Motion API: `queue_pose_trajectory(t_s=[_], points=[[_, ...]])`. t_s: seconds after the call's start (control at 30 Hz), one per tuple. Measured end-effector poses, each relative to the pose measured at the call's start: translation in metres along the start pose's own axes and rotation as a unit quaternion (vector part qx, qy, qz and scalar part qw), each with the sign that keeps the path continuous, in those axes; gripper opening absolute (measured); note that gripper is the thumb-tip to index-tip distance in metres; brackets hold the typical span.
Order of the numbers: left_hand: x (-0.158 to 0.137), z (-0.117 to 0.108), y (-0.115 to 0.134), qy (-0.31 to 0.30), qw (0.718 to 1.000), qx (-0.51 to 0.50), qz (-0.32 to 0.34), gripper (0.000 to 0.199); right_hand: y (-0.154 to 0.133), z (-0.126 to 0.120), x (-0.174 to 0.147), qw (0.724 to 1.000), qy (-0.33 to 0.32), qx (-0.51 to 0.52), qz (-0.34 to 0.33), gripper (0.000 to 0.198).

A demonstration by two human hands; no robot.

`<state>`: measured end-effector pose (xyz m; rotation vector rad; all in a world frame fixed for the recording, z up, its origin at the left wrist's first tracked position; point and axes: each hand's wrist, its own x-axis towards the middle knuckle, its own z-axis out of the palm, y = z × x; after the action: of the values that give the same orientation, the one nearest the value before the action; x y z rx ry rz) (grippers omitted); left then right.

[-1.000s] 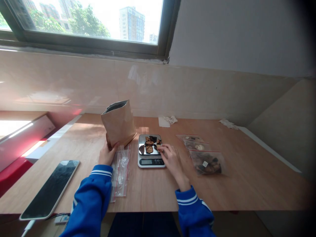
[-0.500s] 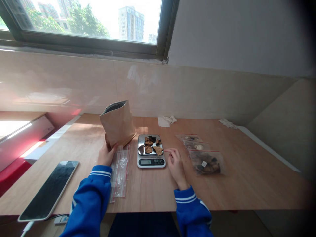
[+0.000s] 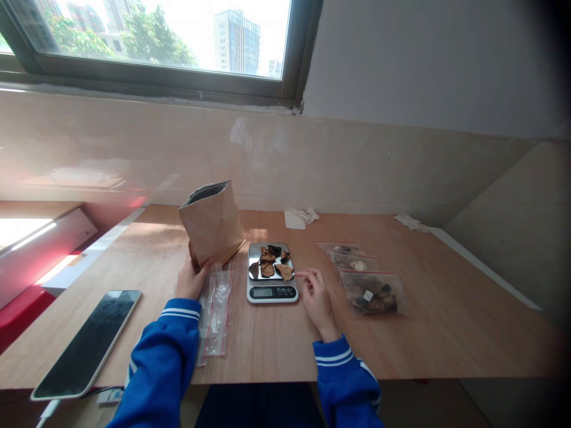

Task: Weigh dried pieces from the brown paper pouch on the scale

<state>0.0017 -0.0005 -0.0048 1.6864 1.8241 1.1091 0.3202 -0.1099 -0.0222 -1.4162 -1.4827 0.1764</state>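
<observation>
Bright window (image 3: 151,35) daylight, perhaps vignetted corners.

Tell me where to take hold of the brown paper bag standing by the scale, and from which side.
Grip the brown paper bag by its lower left side, where the left hand already rests against its base. It stands upright with its mouth open at the top, so a low grip probably steadies it better than the thin rim. The scale stands close on its right, so come from the left.

Scale (image 3: 272,285) sits between paper bag (image 3: 213,223) and filled pouches (image 3: 366,279).
</observation>
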Motion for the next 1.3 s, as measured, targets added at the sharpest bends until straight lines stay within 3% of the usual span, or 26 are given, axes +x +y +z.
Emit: queue_pose_trajectory(t_s=[0.43, 0.57, 0.73, 0.8, 1.0, 1.3], points=[[0.000, 0.000, 0.002, -0.005, 1.000, 0.012, 0.000, 0.071, -0.001, 0.000, 0.000, 1.000, 0.008, -0.001, 0.000, 0.030], [0.001, 0.000, 0.001, -0.003, 1.000, 0.011, 0.008, 0.068, -0.013, 0.003, 0.001, 0.997, 0.035, -0.066, -0.033, 0.031], [0.007, 0.004, -0.009, 0.001, 1.000, -0.006, 0.012, 0.069, -0.052, 0.032, 0.003, 0.972, -0.064, -0.140, -0.175, 0.041], [0.008, 0.006, -0.012, 0.001, 1.000, -0.019, 0.018, 0.069, -0.065, 0.048, 0.004, 0.965, -0.079, -0.149, -0.203, 0.042], [0.006, 0.005, -0.010, 0.003, 0.999, -0.028, 0.045, 0.068, -0.075, 0.073, 0.004, 0.961, -0.089, -0.172, -0.200, 0.035], [0.008, 0.007, -0.015, 0.005, 0.998, -0.025, 0.053, 0.065, -0.070, 0.063, -0.002, 0.966, -0.084, -0.122, -0.212, 0.029]])
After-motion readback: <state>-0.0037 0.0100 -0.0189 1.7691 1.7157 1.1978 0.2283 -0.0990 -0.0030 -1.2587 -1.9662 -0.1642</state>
